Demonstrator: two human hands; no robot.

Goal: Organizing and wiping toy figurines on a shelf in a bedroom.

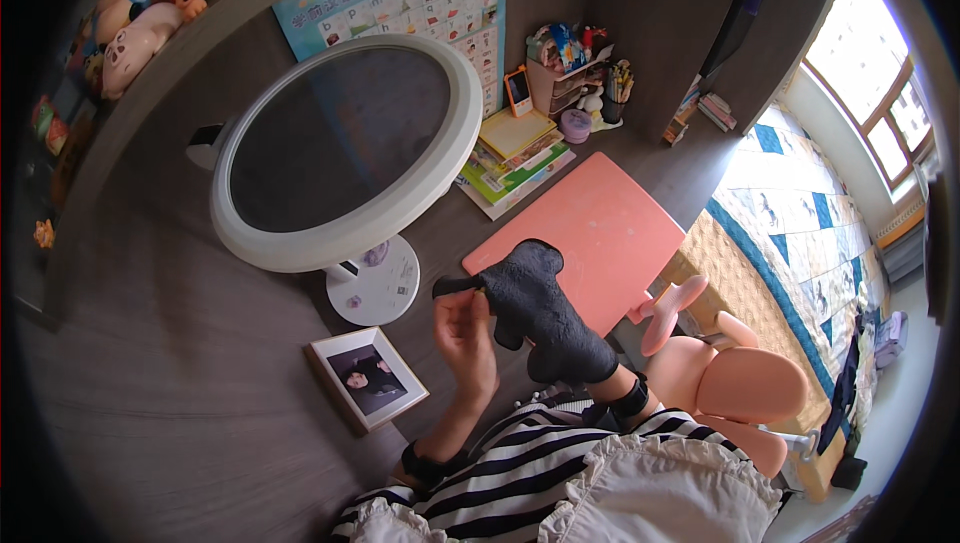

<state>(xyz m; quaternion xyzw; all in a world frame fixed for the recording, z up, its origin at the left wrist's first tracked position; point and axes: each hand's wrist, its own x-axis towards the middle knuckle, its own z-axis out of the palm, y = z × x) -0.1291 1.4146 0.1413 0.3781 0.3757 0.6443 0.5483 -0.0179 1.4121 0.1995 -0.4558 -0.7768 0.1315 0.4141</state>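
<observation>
A thick black glove (545, 303) covers my right hand from the fingers down to the wrist, so the fingers inside are hidden. Its shape is bulky, with several rounded bumps. My left hand (466, 338) is closed in a pinch on a narrow black end (457, 286) that sticks out from the glove's left side. Both hands are raised in front of a pink board-like surface (600, 228). Each wrist wears a dark band.
A round white-rimmed mirror or lamp (345, 148) stands on the desk, left of my hands. Near my left forearm lies a framed photo (369, 379). Books (515, 158) and a small drawer organizer (562, 78) are farther back. A pink chair (750, 383) stands at right, before a bed (790, 233).
</observation>
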